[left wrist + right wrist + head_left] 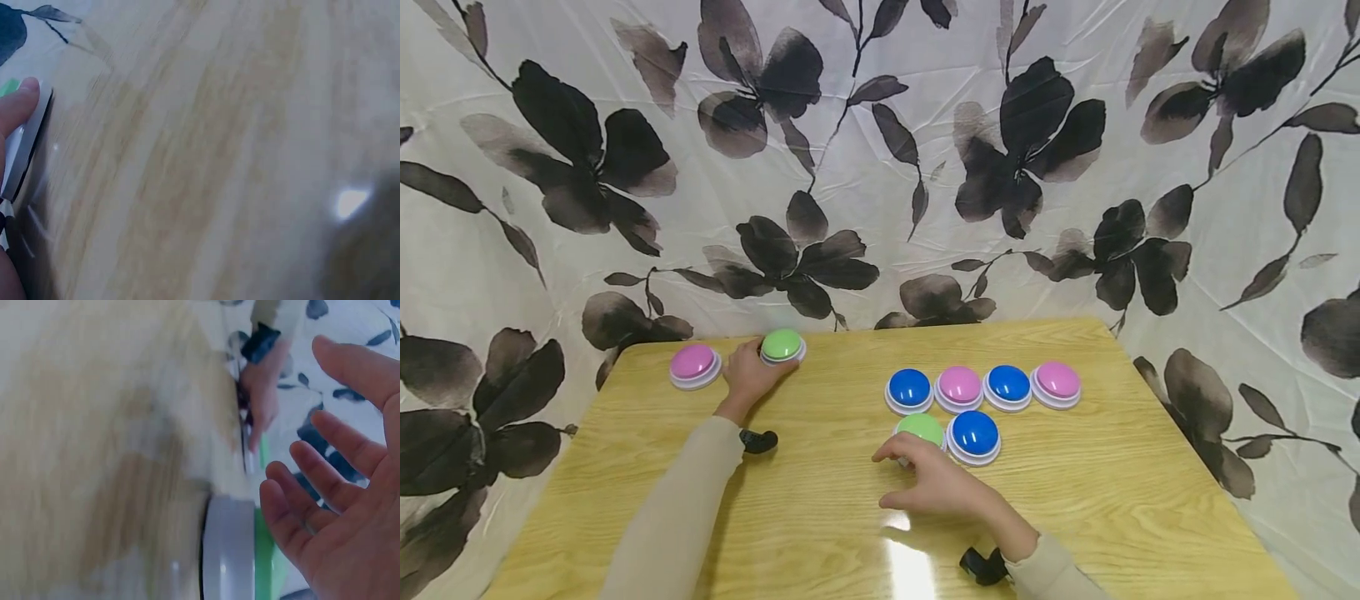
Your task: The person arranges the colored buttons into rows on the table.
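Note:
My left hand [751,372] grips a green dome push button [782,343] with a white round base, at the back left of the table. In the left wrist view its thumb [20,103] lies on the rim of that base; the other fingers are mostly out of view. My right hand [942,486] hovers with spread, loosely bent fingers over the near side of another green button [921,427], partly hiding it. The right wrist view shows nothing in that palm, with this button's white base [230,550] close beside the fingers.
A pink button [692,362] sits left of my left hand. Blue [976,433], blue [910,388], pink [960,385], blue [1008,384] and pink [1057,381] buttons cluster at the right. The wooden table [820,500] meets a floral cloth [880,192] behind.

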Demonstrator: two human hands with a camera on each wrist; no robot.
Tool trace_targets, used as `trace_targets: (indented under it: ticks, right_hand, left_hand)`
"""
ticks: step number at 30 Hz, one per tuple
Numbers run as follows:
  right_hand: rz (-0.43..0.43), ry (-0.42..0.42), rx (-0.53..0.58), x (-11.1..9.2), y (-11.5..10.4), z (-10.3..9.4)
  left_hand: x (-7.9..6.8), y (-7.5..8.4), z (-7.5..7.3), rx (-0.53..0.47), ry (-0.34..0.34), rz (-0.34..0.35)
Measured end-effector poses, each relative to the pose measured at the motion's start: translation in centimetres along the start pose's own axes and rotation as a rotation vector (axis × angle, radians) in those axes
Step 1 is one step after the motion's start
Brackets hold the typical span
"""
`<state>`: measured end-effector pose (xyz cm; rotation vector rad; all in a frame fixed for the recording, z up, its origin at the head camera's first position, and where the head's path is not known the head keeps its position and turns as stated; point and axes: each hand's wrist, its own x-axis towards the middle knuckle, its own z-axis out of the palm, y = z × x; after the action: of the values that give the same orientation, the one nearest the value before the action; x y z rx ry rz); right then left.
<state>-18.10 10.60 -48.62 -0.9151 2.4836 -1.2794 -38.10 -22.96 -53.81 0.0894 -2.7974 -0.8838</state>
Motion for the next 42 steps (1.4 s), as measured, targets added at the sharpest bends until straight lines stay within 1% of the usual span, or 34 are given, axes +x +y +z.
trace_targets:
  ticks: [4,9,12,15,17,20,24,27,34,38,42]
  right_hand:
    - [-0.042,-0.021,-0.02,0.6,-0.5,0.7]
    - [-0.025,-0.005,-0.033,1.3,-0.9,0.8]
    - [-0.025,0.012,-0.04,1.7,-0.9,0.8]
    - [-0.027,0.024,-0.038,2.0,-0.9,0.9]
    - [-0.012,0.033,-0.031,2.0,-0.9,0.9]
    - [0.023,0.032,-0.013,1.9,-1.0,1.0]
    - [0.016,0.056,0.003,2.3,-1.3,0.7]
    - [-0.001,0.084,0.006,2.8,-1.6,0.2]
    - [0.029,0.084,0.0,2.9,-1.7,-0.4]
    - [0.038,0.083,-0.003,2.7,-1.7,-0.5]
    - [0.039,0.084,-0.007,2.6,-1.7,-0.6]
  left_hand:
    - [0.2,-0.1,-0.1,0.016,-0.016,-0.002]
    - [0.4,-0.2,-0.3,0.014,-0.057,0.001]
    - [0.4,-0.3,-0.3,-0.001,-0.056,0.016]
    - [0.1,-0.5,-0.5,-0.02,-0.04,0.042]
    - [-0.4,-0.8,-0.5,-0.03,-0.051,0.055]
    - [-1.4,-1.2,-0.6,-0.04,-0.078,0.06]
    - [-2.9,-1.2,-1.1,-0.077,-0.079,0.074]
    - [-4.3,-0.9,-1.6,-0.111,-0.081,0.103]
    - [-8.1,-0.3,-1.9,-0.198,-0.113,0.182]
    - [-10.4,-0.1,-2.2,-0.205,-0.129,0.234]
    - [-12.0,0.1,-2.6,-0.219,-0.143,0.269]
